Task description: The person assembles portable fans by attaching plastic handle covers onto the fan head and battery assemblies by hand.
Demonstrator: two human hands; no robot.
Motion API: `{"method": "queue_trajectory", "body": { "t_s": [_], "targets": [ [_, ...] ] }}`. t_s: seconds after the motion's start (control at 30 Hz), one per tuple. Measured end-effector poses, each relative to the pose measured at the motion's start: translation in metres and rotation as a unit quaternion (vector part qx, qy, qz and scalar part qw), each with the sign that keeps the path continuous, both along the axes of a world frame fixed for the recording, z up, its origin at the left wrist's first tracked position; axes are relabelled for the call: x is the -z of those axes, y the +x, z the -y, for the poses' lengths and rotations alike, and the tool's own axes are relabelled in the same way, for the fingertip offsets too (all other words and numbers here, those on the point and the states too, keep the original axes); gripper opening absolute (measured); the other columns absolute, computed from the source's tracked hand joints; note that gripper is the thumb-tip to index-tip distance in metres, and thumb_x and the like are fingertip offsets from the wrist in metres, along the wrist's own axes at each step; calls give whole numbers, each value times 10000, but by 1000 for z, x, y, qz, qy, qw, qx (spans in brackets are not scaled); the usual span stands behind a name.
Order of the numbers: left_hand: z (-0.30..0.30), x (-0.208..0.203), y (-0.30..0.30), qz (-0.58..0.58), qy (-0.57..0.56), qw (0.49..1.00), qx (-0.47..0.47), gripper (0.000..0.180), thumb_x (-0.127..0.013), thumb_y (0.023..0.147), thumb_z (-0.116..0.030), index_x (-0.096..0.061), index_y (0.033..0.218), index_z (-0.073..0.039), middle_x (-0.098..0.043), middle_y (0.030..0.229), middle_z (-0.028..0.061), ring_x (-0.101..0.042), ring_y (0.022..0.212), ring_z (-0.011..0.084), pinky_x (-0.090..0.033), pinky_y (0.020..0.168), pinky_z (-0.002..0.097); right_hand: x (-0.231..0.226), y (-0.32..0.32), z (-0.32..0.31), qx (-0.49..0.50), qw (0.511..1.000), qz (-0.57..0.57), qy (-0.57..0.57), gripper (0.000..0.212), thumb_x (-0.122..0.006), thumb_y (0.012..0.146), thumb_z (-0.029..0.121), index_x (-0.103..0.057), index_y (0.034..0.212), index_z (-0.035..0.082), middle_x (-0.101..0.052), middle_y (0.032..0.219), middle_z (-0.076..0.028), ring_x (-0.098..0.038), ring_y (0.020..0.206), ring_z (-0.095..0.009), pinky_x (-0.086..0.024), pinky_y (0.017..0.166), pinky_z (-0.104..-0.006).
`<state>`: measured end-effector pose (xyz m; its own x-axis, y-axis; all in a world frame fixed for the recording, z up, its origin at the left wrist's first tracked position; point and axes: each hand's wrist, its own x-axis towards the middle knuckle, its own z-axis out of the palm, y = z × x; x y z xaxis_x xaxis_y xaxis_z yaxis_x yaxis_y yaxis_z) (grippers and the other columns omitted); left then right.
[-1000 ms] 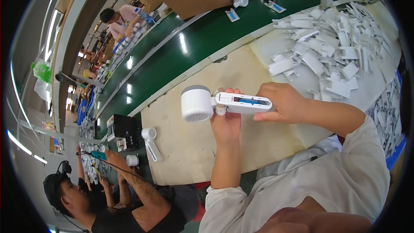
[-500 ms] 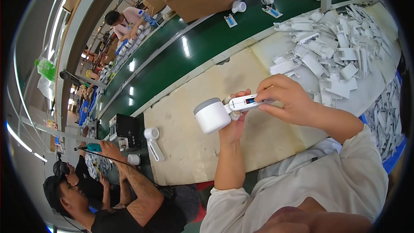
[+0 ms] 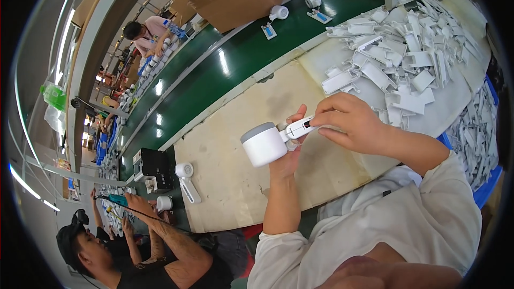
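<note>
The white device [image 3: 264, 147] is held by the left hand [image 3: 285, 166], whose fingers are curled around its handle [image 3: 296, 128]. The handle's end is pinched between thumb and fingers of the right hand [image 3: 350, 123]. Beyond the right hand, a heap of white parts [image 3: 401, 59] is seen.

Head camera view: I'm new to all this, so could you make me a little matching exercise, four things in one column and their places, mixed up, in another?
Things
1. Grey-banded white device
2. Teal tool
3. Loose white parts
4. Cardboard box

Places
A. Heaped toward the right end of the table
B. Held by the wearer's left hand and right hand
C. At the top of the view
D. In a co-worker's hand

Pairs: 1-B, 2-D, 3-A, 4-C
</note>
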<state>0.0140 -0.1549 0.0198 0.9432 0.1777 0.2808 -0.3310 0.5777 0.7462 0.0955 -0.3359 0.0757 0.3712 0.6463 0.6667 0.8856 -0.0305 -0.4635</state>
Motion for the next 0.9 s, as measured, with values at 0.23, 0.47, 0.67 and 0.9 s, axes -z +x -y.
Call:
{"method": "queue_trajectory", "body": {
  "t_s": [0.23, 0.47, 0.67, 0.9],
  "targets": [
    [-2, 2, -1, 8, 1, 1000, -3, 405, -725, 722, -193, -572, 1092, -134, -523, 1216, 51, -364, 1251, 342, -404, 990, 457, 0, -5, -5, 2, 1000, -13, 14, 279, -686, 687, 66, -641, 958, 116, -558, 910, -50, -530, 844, -228, -434, 717, -320],
    [-3, 3, -3, 39, 22, 999, 20, 354, -668, 768, -202, -571, 1100, -127, -520, 1221, 70, -336, 1267, 352, -395, 989, 451, -3, -6, -3, -5, 1000, -25, 3, 171, -688, 703, 95, -657, 871, 104, -550, 845, -36, -518, 824, -226, -426, 706, -324],
    [-3, 13, 1, 10, 44, 998, 36, 350, -689, 737, -177, -578, 1066, -129, -531, 1191, 68, -351, 1259, 349, -396, 980, 463, -12, -6, 4, 32, 995, 49, -76, 172, -696, 701, 158, -615, 844, 109, -547, 854, -46, -528, 845, -235, -422, 747, -344],
    [4, 2, -2, 25, -55, 996, 66, 357, -678, 764, -182, -556, 1098, -150, -536, 1194, 27, -334, 1265, 360, -359, 1006, 499, -10, -5, 12, -11, 999, 5, -46, 214, -699, 695, 119, -624, 894, 96, -572, 891, -64, -558, 833, -248, -459, 705, -344]
  ]
}}
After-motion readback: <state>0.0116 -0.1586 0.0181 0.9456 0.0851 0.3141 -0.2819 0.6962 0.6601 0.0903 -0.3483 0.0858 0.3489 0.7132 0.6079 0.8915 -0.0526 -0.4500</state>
